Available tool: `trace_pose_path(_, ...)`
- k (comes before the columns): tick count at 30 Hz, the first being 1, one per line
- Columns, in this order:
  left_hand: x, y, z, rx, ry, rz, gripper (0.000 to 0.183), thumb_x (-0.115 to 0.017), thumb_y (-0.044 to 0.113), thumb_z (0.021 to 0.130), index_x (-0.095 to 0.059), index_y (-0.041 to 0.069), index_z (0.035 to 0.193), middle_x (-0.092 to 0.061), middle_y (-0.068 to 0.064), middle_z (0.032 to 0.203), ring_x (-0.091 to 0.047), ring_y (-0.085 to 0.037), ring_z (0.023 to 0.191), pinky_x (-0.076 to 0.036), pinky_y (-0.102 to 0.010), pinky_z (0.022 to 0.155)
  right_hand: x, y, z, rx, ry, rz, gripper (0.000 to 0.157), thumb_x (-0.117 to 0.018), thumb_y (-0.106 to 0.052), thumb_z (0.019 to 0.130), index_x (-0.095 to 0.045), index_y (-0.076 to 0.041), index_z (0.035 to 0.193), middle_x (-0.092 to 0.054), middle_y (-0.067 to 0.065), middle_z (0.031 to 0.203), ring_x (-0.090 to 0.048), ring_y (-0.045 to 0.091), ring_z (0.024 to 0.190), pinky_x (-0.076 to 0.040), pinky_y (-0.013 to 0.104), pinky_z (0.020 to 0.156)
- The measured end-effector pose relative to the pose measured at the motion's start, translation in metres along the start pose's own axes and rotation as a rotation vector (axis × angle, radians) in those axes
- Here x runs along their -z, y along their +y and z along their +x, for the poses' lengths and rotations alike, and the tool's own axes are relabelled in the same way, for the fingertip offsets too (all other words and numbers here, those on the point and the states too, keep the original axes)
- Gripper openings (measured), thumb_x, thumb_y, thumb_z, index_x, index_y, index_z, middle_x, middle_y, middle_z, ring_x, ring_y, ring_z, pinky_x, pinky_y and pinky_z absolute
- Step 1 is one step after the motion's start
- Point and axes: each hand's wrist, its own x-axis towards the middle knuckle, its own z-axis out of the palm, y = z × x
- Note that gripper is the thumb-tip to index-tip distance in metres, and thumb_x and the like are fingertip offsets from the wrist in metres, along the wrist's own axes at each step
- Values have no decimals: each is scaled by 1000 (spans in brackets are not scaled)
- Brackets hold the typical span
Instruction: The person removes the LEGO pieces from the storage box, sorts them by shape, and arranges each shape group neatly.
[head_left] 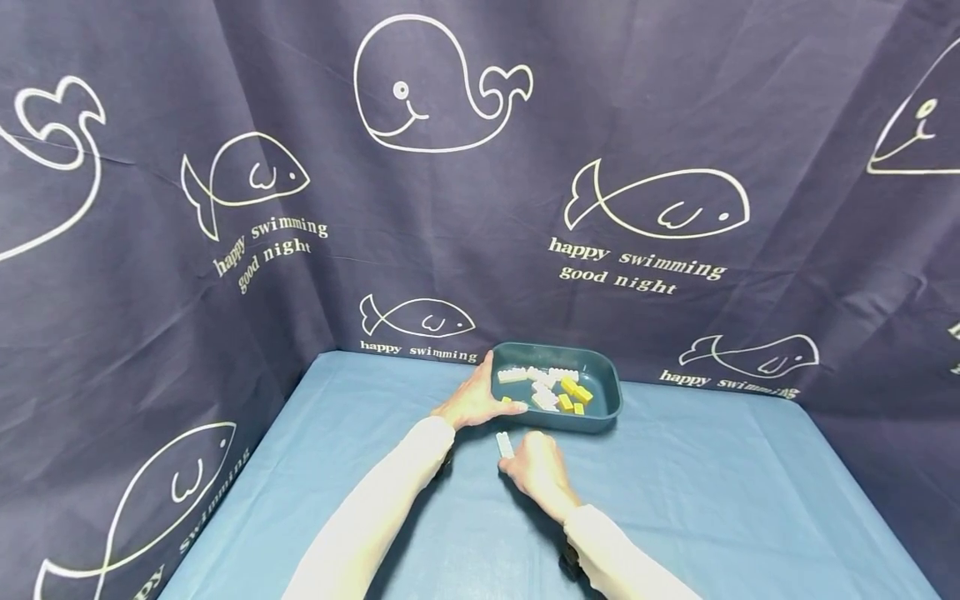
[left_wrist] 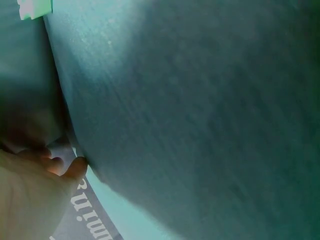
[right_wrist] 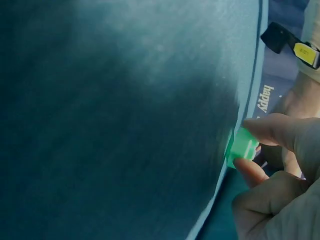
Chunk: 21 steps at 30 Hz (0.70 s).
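A dark teal bin (head_left: 617, 402) stands toward the back of the table, with white and yellow toy building bricks (head_left: 545, 397) in it. At its left front corner my left hand (head_left: 472, 403) holds it, thumb over the front rim and fingers along the left side. Just in front of the bin, my right hand (head_left: 542, 468) pinches a pale toy building brick (head_left: 504, 445). This brick (right_wrist: 242, 146) looks green in the right wrist view, between thumb and fingertip. Part of a brick (left_wrist: 35, 7) shows at the left wrist view's top left corner.
A blue cloth (head_left: 720, 500) covers the table. Dark curtains (head_left: 480, 233) with white whale and fish prints hang behind it and at the sides. The bin's back wall is close to the rear curtain. A dark band with a yellow label (right_wrist: 306, 53) sits on the left wrist.
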Motion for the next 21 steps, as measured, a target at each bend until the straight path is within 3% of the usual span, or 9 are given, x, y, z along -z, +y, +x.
trace_pose_path(13,-4,-8,6,-30,13,26,133,-89,60,82,-7,14,177,-33,-15,178,-38,-39,163,-38,-55,132,-1,-9,-1,-6,-59,13,42,-90,-31,71,-55,-22,48,-47,-12,44,-51,16,51,-45,33,52)
trace_pose_path(21,-1,-1,2,-19,5,27,134,-89,59,83,-6,12,177,-30,-17,180,-35,-39,165,-35,-56,133,-2,-14,-3,31,-56,32,50,-93,-37,73,-52,-22,49,-45,-13,45,-48,13,48,-43,30,50)
